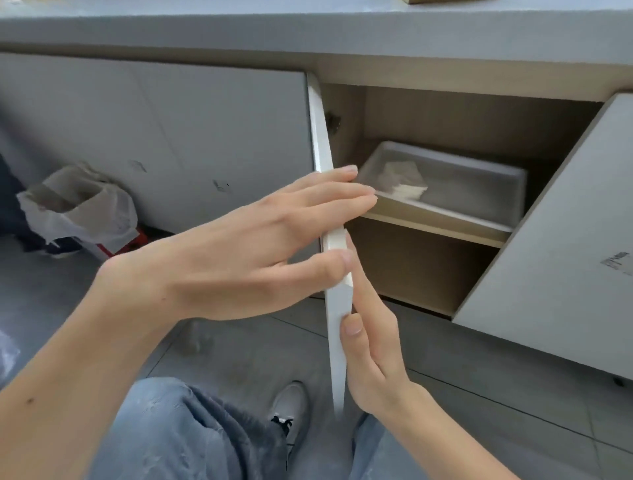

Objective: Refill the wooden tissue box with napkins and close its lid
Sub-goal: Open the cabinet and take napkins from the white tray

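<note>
The left hand (pixel 260 246) lies against the left face of a white cabinet door (pixel 337 301) seen edge-on, its fingers (pixel 329 192) stretched out flat past the door's edge and its thumb pressed to the near edge of the panel; it is spread rather than clenched, with the door pinched between thumb and fingers. The right hand (pixel 371 353) rests flat along the right face of the same door, lower and nearer, fingers straight and pointing up the panel, thumb on the edge; it too is held flat, not curled round anything. Just beyond the left fingertips, inside the open wood-lined cabinet (pixel 428 116), a translucent white plastic tray (pixel 479 192) sits on the pale upper shelf (pixel 442 231), and a small stack of white folded napkins (pixel 406 181) lies in the tray's left part. To the right a second grey cabinet door (pixel 555 246) stands swung wide open. Above runs the grey countertop (pixel 308 31), and at its far edge, top right, a sliver of a brown wooden thing (pixel 424 1) shows; whether it is the tissue box cannot be told. Far left on the grey tiled floor (pixel 479 370) stands a bin lined with a white plastic bag (pixel 78 205). Nearest are the person's blue jeans (pixel 178 435) and a grey shoe (pixel 291 404).
</note>
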